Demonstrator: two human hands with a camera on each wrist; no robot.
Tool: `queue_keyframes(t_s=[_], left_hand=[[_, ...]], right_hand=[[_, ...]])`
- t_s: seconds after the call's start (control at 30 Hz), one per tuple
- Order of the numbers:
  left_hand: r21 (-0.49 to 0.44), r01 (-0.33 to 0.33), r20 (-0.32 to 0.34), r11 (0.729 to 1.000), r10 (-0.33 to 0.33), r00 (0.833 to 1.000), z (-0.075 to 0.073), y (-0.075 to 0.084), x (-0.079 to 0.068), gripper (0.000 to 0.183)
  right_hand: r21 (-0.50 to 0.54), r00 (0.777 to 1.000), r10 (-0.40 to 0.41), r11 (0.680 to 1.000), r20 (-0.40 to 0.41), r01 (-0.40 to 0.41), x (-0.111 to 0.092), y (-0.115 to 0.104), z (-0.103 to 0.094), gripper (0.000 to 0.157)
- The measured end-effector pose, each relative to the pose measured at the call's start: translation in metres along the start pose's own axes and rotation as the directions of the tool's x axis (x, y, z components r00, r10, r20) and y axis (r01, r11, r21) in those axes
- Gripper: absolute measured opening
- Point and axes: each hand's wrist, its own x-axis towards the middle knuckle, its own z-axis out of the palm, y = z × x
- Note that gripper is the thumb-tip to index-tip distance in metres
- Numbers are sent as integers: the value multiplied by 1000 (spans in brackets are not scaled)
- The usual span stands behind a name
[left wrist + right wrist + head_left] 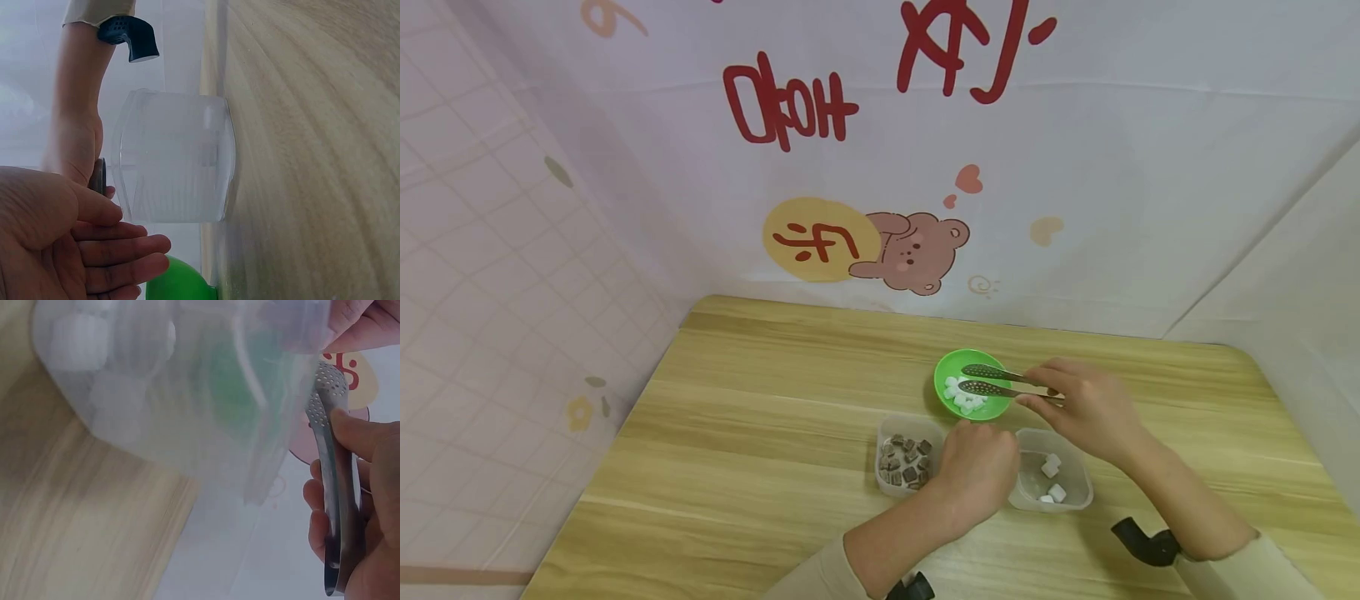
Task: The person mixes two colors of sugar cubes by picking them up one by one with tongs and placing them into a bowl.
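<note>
My right hand point(1090, 412) grips metal tongs point(352, 512) with perforated tips. In the head view the tongs' two arms stand apart over a small green dish point(950, 364) that holds several white cubes point(967, 402). My left hand point(973, 475) hovers between two clear plastic containers, just in front of the dish. In the left wrist view its fingers point(122, 252) are relaxed and slightly bent, with nothing in them. The right container point(1085, 498) holds several white cubes point(1056, 492). Brown cubes point(910, 473) lie in the left container point(880, 442), partly hidden by my left hand.
All of this stands on a wood-grain table point(760, 467). A white cloth backdrop point(1112, 150) with red lettering and a printed bear point(921, 250) rises behind the table's far edge. Black curved wrist mounts point(1142, 542) sit on both forearms.
</note>
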Motion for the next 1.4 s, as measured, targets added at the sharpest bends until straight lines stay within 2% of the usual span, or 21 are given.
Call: queue_keyframes(t_s=[0.3,0.47,0.67,0.83,1.0,1.17,1.4], left_hand=[[29,-5,21,1000,5,1000,1,2,1,31],[1,-10,1,1000,10,1000,1,1,0,38],[-1,-29,-9,1000,29,1000,0,0,-1,41],[-1,-32,-14,999,32,999,1,0,-1,41],[-8,-32,-16,999,32,999,1,0,-1,41],[-12,-34,-9,999,34,999,2,0,-1,41],[11,-40,-5,999,40,999,2,0,-1,42]], right_hand=[[-33,997,72,997,31,-71,-14,-1,-23,39],[-75,999,45,996,10,-44,-22,1,-41,35],[-130,1000,14,991,-17,-16,-31,1,-59,59],[-178,999,-31,984,-19,27,-36,1,-71,63],[-205,996,-85,975,15,86,-39,1,-80,62],[-204,992,-102,972,73,115,-41,0,-87,59],[-228,977,-138,958,165,174,-40,-2,-87,62]])
